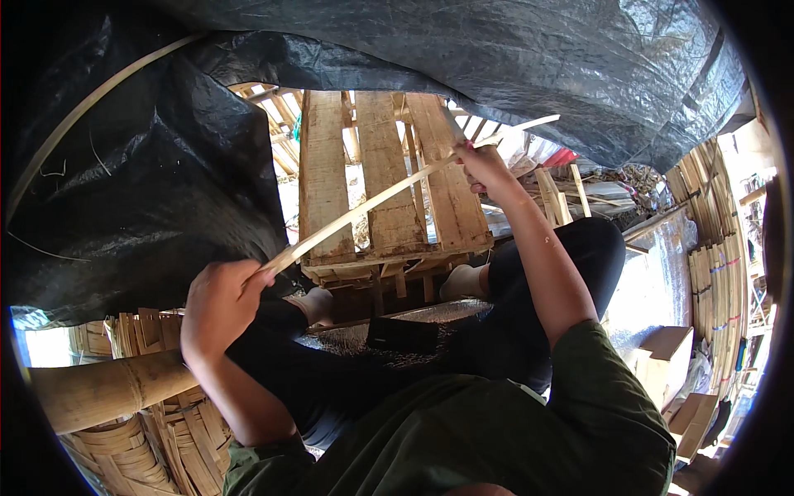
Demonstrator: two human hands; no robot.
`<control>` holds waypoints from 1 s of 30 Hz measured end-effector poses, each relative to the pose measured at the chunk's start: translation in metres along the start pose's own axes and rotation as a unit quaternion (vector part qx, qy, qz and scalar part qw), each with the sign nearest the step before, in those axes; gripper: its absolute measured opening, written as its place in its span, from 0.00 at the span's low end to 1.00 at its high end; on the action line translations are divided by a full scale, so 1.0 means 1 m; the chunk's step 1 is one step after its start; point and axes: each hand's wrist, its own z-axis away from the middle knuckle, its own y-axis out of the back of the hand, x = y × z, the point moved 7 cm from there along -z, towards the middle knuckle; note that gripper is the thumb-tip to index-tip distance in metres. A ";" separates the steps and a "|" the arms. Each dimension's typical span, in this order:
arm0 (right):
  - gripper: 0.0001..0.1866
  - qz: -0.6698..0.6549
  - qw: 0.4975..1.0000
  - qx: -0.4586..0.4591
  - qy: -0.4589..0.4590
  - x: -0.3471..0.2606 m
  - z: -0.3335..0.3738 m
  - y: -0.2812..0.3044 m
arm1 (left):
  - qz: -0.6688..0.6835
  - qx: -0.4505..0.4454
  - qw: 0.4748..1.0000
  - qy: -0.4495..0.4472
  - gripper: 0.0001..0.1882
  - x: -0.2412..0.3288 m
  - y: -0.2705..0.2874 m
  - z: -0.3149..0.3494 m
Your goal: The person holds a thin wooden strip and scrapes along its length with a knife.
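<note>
A long, pale bamboo strip (364, 208) runs slantwise across my lap, rising from lower left to upper right. Its near end is gripped in my left hand (222, 306), whose fingers are closed round it. Farther along the strip, my right hand (486, 169) is closed on what looks like a knife (454, 126); a narrow grey blade sticks up past the fingers, and the handle is hidden in the fist. The blade crosses at the strip, whose far end reaches out beyond my right hand. Whether the edge bites into the bamboo I cannot tell.
A slatted wooden bench (380, 178) stands between my feet. Black plastic sheeting (157, 190) hangs at the left and overhead. A thick bamboo pole (116, 388) and woven bamboo (124, 450) lie at lower left. Bundled bamboo strips (713, 273) and a cardboard box (666, 351) are at the right.
</note>
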 end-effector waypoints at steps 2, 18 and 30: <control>0.18 0.035 0.999 -0.034 0.015 -0.012 0.004 -0.014 | 0.013 0.020 1.000 -0.010 0.11 0.008 0.016 0.009; 0.18 0.275 0.941 0.135 0.147 -0.037 -0.051 0.078 | -0.076 0.073 0.992 -0.074 0.14 0.009 -0.069 -0.110; 0.29 0.288 0.957 0.009 -0.040 0.005 -0.099 0.014 | -0.086 0.092 0.991 -0.053 0.13 0.010 -0.103 -0.168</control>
